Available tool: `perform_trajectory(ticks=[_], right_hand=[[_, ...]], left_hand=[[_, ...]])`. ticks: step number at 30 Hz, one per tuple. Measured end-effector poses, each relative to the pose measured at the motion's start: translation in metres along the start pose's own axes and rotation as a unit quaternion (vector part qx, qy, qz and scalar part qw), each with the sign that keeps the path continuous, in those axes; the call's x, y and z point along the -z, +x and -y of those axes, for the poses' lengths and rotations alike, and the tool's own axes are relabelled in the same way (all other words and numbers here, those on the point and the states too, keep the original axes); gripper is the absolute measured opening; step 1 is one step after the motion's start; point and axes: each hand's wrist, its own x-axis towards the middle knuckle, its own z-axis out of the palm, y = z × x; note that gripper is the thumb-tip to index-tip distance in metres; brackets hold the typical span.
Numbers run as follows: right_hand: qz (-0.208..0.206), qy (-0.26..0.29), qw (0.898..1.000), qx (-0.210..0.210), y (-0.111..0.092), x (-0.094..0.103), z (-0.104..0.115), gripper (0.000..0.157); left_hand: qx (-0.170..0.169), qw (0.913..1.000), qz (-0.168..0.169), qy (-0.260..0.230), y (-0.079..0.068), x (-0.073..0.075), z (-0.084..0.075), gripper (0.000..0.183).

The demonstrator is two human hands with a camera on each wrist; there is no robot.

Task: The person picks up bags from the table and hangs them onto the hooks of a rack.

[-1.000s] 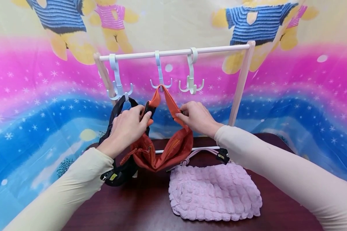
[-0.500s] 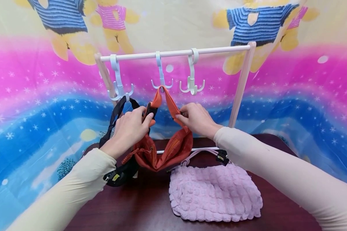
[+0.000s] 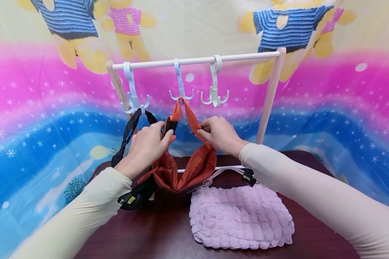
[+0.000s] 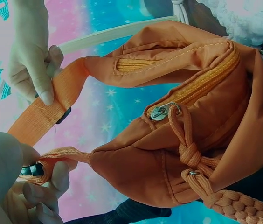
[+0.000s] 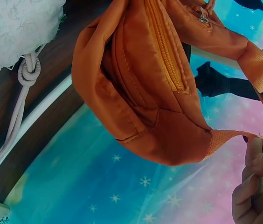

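An orange waist bag (image 3: 199, 165) hangs by its strap (image 3: 190, 117) looped over the front of the middle hook (image 3: 180, 84). On the left side, my left hand (image 3: 147, 144) pinches the strap just by a black buckle (image 3: 171, 126). My right hand (image 3: 222, 135) holds the other side of the strap between thumb and fingers, near a small dark slider (image 4: 64, 115). Below the hands the bag sags in a V. The left wrist view shows its yellow-orange zipper (image 4: 208, 79) and a braided cord (image 4: 245, 205) on the zipper pull.
A white rack bar (image 3: 246, 56) carries a left hook (image 3: 133, 90) and a right hook (image 3: 215, 90) too. From the left hook hangs a black strap (image 3: 126, 136) above a black bag (image 3: 137, 198). A puffy pink bag (image 3: 241, 217) lies on the dark table (image 3: 142, 233).
My left hand has shifted slightly right and down with the strap and buckle. The right hand has stayed nearly in place, and the strap remains on the hook.
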Motion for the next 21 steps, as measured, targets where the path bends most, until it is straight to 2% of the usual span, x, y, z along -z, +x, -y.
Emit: perform_trajectory(ticks=[12, 21], right_hand=[[-0.003, 0.000, 1.000, 0.013, -0.0003, -0.0005, -0.0025, 0.019], [-0.001, 0.006, 1.000, 0.003, -0.0005, -0.0033, -0.0019, 0.020]], left_hand=[[-0.004, 0.9999, 0.001, -0.011, -0.0011, -0.0037, -0.0018, 0.031], [-0.003, 0.9999, 0.002, -0.015, -0.0015, -0.0064, -0.0014, 0.032]])
